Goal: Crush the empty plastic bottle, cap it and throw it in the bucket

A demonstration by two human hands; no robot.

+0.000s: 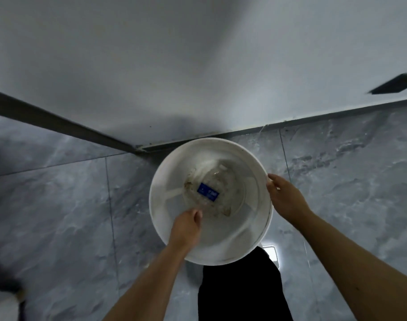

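A white bucket (260,181) stands on the floor in the corner of the room. Inside it lies a clear plastic bottle (208,193) with a blue label, blurred, its pale cap end pointing toward the far wall. My left hand (188,225) reaches down into the bucket, fingers pinched together on the bottle's near end. On the bucket's right rim sits my right hand (285,198), fingers curled over the edge and gripping it.
Grey marble-pattern floor tiles (70,205) surround the bucket. White walls (197,66) with a dark skirting strip meet just behind it. My dark trouser leg (239,293) is directly below the bucket. A blurred pale object (3,304) sits at the bottom left.
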